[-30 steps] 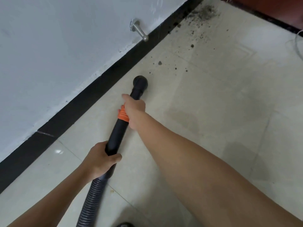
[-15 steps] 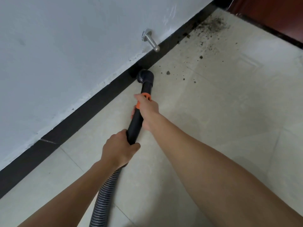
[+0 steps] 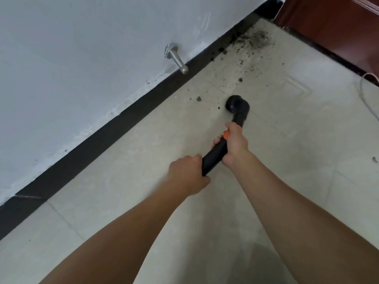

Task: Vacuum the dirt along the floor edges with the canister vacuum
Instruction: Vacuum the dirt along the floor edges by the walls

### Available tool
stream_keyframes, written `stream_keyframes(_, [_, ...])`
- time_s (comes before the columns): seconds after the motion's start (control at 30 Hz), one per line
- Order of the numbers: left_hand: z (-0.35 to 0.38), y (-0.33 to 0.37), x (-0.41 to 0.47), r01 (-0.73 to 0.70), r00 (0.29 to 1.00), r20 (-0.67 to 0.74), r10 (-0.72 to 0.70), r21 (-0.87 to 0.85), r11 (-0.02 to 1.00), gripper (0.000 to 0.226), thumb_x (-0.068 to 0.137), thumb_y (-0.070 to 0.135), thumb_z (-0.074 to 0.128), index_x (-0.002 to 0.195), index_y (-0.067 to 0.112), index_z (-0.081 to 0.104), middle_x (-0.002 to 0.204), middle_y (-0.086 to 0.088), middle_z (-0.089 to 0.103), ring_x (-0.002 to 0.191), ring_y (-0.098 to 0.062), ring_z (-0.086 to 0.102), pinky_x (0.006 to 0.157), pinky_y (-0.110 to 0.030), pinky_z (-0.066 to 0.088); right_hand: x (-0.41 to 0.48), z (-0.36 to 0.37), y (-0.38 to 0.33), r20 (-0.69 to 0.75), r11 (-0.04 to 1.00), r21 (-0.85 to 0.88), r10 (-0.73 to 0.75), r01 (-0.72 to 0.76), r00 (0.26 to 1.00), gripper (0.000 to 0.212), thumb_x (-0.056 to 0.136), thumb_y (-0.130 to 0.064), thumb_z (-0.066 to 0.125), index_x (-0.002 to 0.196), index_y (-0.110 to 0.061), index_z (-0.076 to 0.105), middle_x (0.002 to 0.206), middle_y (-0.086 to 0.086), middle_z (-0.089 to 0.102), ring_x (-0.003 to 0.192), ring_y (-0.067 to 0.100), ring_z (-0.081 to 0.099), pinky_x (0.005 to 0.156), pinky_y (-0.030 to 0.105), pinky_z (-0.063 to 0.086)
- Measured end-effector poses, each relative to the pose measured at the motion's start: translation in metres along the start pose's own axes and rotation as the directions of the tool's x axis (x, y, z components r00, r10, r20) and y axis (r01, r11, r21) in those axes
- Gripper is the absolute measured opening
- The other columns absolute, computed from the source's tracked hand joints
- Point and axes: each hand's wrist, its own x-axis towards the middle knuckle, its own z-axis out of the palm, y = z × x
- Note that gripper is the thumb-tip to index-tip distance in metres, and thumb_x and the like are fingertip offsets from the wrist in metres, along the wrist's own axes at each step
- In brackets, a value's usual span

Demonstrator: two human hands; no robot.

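I hold a black vacuum wand point(image 3: 215, 155) with an orange collar in both hands. My left hand point(image 3: 188, 175) grips its lower end and my right hand point(image 3: 234, 144) grips it at the collar. The round black nozzle point(image 3: 236, 105) rests on the pale floor tiles, away from the black baseboard point(image 3: 127, 117). Small dark crumbs point(image 3: 198, 99) lie just left of the nozzle. A thick patch of dirt point(image 3: 254, 41) fills the far corner by the baseboard. The hose is hidden behind my arms.
A metal door stopper point(image 3: 177, 58) sticks out of the white wall above the baseboard. A dark red door point(image 3: 338, 23) closes the far right side. A thin pale cord point(image 3: 367, 93) lies on the floor at the right edge.
The nozzle has swung from touching the baseboard out to the right onto open floor. Both hands moved with it, and my view has shifted toward the dirty corner.
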Motion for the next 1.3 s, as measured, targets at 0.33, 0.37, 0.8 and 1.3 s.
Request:
stream_keyframes(0.33, [-0.01, -0.049, -0.029, 0.195, 0.974, -0.098, -0.203, -0.078, 0.978, 0.024, 0.078, 0.037, 0.061, 0.089, 0.019, 0.049, 0.07, 0.004, 0.053, 0.061, -0.016, 0.054, 0.051, -0.025, 0.035, -0.018, 0.064, 0.032, 0.165, 0.979, -0.199, 0.076, -0.042, 0.983, 0.02, 0.082, -0.023, 0.07, 0.085, -0.012, 0.053, 0.057, 0.006, 0.053, 0.046, 0.019, 0.05, 0.052, 0.029, 0.049])
stream_keyframes(0.37, [-0.013, -0.051, -0.025, 0.204, 0.972, -0.105, -0.211, -0.076, 0.976, 0.025, 0.078, 0.037, 0.061, 0.091, 0.019, 0.049, 0.071, 0.004, 0.053, 0.062, -0.017, 0.055, 0.051, -0.026, 0.036, -0.018, 0.069, 0.029, 0.174, 0.978, -0.205, 0.073, -0.036, 0.982, 0.019, 0.082, -0.023, 0.069, 0.084, -0.011, 0.054, 0.056, 0.006, 0.052, 0.045, 0.019, 0.05, 0.052, 0.029, 0.049])
stream_keyframes(0.8, [-0.008, -0.095, -0.104, 0.33, 0.929, -0.086, -0.36, -0.247, 0.911, 0.024, 0.074, 0.034, 0.065, 0.07, 0.021, 0.045, 0.056, 0.002, 0.055, 0.05, -0.015, 0.052, 0.046, -0.025, 0.032, -0.072, 0.09, 0.099, 0.255, 0.956, -0.283, 0.158, -0.083, 0.954, 0.024, 0.083, -0.024, 0.07, 0.098, -0.011, 0.057, 0.073, 0.01, 0.055, 0.057, 0.022, 0.053, 0.054, 0.028, 0.051])
stream_keyframes(1.3, [-0.019, -0.106, -0.106, 0.242, 0.97, 0.048, -0.239, -0.284, 0.928, 0.024, 0.072, 0.028, 0.071, 0.068, 0.024, 0.047, 0.059, 0.005, 0.052, 0.053, -0.013, 0.05, 0.051, -0.026, 0.036, -0.098, 0.074, 0.089, 0.156, 0.964, -0.25, 0.136, -0.094, 0.978, 0.04, 0.085, -0.03, 0.072, 0.116, -0.013, 0.053, 0.089, 0.009, 0.06, 0.066, 0.021, 0.064, 0.061, 0.029, 0.058])
